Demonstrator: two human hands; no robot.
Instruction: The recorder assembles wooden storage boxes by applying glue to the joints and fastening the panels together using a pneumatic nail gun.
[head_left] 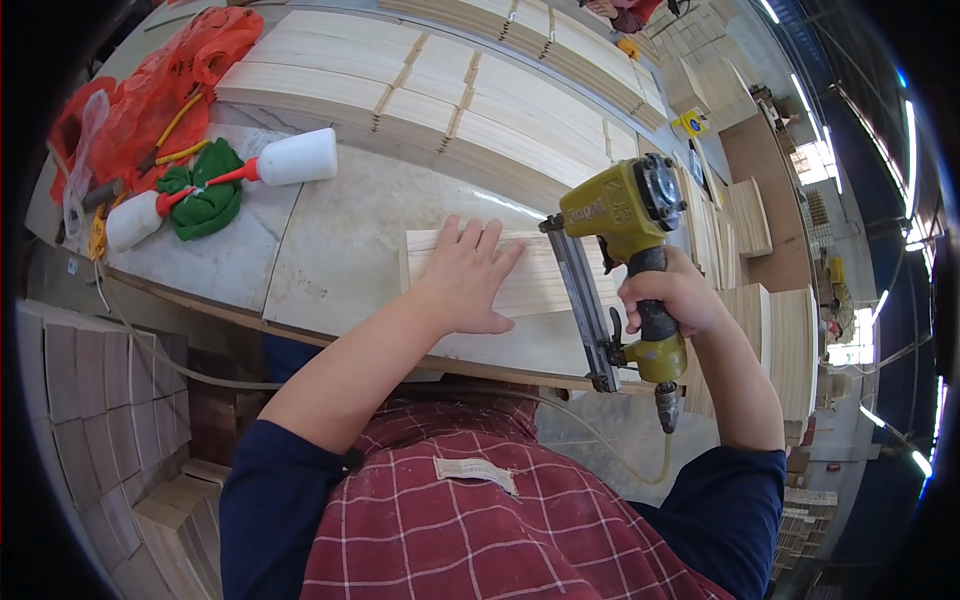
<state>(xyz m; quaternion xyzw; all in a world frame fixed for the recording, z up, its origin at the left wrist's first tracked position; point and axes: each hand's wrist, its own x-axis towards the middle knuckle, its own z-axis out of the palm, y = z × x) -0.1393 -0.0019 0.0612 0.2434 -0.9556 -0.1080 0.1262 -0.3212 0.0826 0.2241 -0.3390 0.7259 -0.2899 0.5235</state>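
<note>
Shows at far left a red bag (160, 95) heaped on the bench (335, 250), next to a white bottle (130, 223), a green cloth (218, 207) and a second bottle (300, 157), both on their sides with red nozzles at the cloth. Risks a leak if knocked or squeezed. Presses, at centre, a spread left hand (463, 275) on a pale board (540, 287), flat on the bench near its front edge. Pinches nothing there. Poses the gravest danger at the fanned fingertips, near the nailer (615, 215) in this view: a pierced finger, from firing too close or from a skidding nose. Risks a crooked drive as well, from a board pinned only by one hand and free to swivel. Grips the nailer, right of centre, in a right hand (680, 298) wrapped around the handle. Cannot tell contact at the trigger, nor at the nose against the board. Could misfire through an early squeeze, or jerk aside through a snag in the pale hose (635, 477) looped below. Shows, at far right, stacked slats (793, 345) near the right forearm (738, 375), liable to slide if bumped by an elbow.
</note>
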